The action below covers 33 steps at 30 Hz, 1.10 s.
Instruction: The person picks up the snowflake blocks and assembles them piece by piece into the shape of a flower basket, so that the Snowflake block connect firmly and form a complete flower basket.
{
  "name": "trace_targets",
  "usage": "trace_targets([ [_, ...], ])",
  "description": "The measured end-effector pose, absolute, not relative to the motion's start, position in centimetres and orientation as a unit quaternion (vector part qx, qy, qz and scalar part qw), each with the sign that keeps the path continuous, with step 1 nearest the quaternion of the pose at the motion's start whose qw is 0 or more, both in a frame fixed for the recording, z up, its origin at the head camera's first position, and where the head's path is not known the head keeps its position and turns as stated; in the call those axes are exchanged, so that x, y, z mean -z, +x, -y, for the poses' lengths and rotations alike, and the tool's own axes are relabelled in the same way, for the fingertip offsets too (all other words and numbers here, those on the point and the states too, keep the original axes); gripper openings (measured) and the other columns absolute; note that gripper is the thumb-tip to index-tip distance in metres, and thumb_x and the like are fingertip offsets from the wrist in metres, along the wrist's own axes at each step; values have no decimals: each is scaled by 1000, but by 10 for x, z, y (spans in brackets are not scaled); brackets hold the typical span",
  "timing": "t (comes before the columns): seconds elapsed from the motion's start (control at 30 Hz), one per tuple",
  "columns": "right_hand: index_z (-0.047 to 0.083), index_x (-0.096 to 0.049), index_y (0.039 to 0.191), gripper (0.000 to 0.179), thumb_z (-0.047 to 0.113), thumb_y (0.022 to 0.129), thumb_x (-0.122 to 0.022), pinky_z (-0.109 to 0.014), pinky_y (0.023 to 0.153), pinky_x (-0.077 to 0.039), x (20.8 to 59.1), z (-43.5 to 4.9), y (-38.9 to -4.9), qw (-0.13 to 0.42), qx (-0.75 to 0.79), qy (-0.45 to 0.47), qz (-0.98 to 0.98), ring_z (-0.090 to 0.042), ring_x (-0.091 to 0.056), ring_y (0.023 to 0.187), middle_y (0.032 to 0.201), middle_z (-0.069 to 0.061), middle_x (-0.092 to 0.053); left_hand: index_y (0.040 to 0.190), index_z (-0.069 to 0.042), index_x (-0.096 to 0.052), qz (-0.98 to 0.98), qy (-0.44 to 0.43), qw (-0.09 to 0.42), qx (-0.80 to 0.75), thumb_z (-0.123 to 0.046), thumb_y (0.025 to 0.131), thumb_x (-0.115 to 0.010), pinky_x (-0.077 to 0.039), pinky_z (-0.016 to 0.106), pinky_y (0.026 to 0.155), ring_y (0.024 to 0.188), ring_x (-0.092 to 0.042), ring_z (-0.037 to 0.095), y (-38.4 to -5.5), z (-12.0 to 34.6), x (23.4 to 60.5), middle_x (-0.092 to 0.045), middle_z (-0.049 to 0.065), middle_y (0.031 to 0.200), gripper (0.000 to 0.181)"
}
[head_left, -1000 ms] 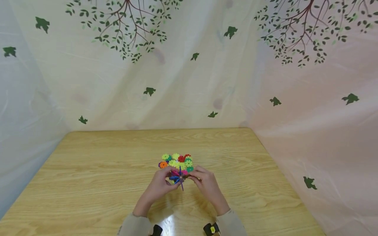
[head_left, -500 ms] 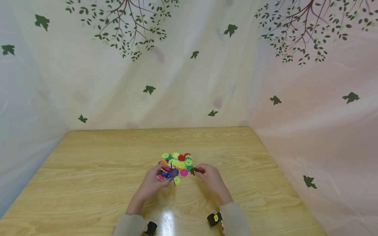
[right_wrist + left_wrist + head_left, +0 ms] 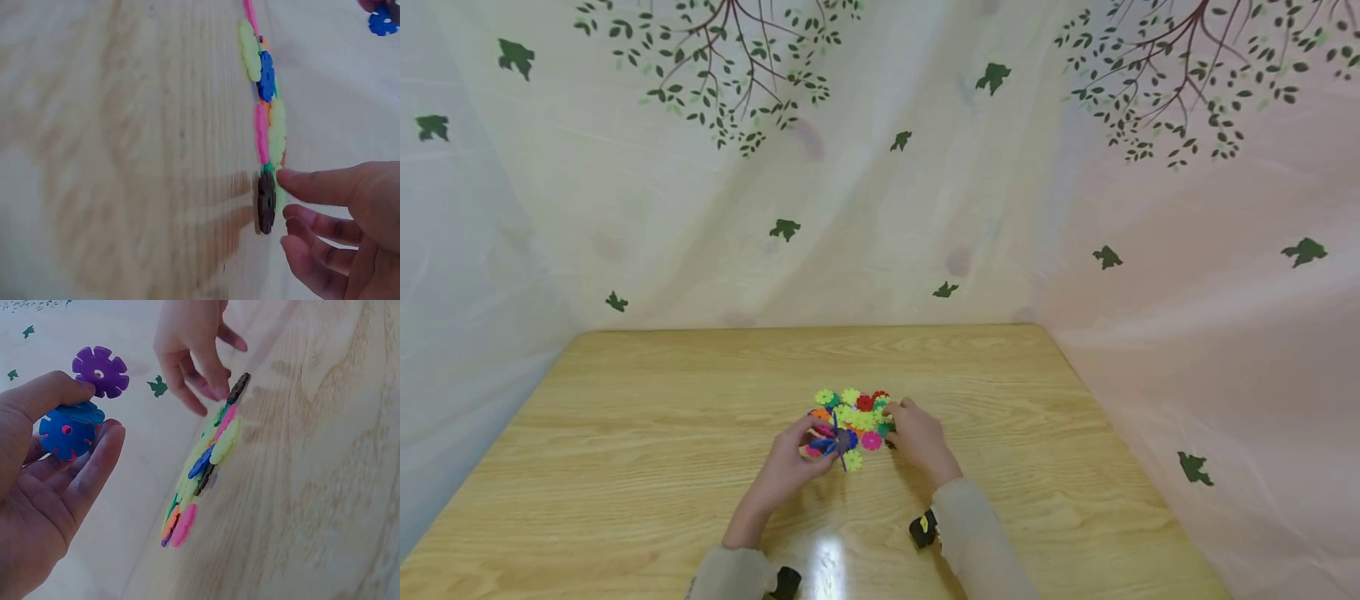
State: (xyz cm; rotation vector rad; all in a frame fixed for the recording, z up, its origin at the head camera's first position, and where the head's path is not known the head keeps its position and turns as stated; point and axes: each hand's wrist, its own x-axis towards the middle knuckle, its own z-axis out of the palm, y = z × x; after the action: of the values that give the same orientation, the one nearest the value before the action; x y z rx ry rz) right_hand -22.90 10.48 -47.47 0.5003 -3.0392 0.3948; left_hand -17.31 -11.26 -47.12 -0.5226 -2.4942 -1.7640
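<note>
My left hand (image 3: 793,457) pinches a joined cluster of slotted plastic flower discs above the table. In the left wrist view a blue disc (image 3: 51,432) sits between thumb and fingers, and a purple disc (image 3: 112,367) sticks up past the thumb. Part of the cluster is hidden by the hand. My right hand (image 3: 919,435) reaches over the right side of a pile of loose discs (image 3: 857,417), fingers bent and spread from the thumb. Its thumb tip overlaps a yellow-green disc in the right wrist view. A brown disc (image 3: 267,203) lies on the table beside those fingertips.
The loose discs are yellow-green, red, orange, green, blue and a pink disc (image 3: 871,440), some overlapping. They lie on a wooden table (image 3: 662,433). A pale curtain (image 3: 850,250) with printed leaves and branches hangs behind and along both sides.
My left hand has moved left with the cluster. The right hand carried the brown disc away to the right, let it go by the pile, then moved forward over the discs.
</note>
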Motion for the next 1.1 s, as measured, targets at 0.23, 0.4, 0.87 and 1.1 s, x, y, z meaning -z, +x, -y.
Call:
trace_targets([
  [0.23,14,-69,113,32,29,85,-74,-37,75,-59,476,-87,-242,22,-78,200,976,-19,-66,95,107,-6,-64,105,-5,-59,804,-154,20,575,0,81,-73,-55,18,58,86,-62,19,-172,114,469,-64,18,103,28],
  [0.4,15,-69,109,30,29,83,-76,-38,74,-58,472,-79,-243,26,-68,218,973,-19,-65,94,103,-3,-63,108,-5,-59,801,-153,16,579,-1,82,-73,-56,18,58,87,-61,20,-169,115,466,-62,18,105,30],
  [0.87,15,-70,99,10,20,90,-68,-32,71,-55,451,-96,-224,38,-263,235,935,-15,-67,81,95,2,-73,107,-4,-60,812,-137,35,567,0,81,-73,-55,17,60,82,-60,16,-170,111,464,-64,16,102,29],
  [1.1,9,-71,99,11,13,91,-65,-40,77,-58,443,-98,-211,101,-354,293,882,-18,-67,85,95,-4,-71,107,-4,-61,819,-154,33,551,-3,83,-73,-57,23,70,90,-63,21,-172,109,462,-64,13,102,27],
])
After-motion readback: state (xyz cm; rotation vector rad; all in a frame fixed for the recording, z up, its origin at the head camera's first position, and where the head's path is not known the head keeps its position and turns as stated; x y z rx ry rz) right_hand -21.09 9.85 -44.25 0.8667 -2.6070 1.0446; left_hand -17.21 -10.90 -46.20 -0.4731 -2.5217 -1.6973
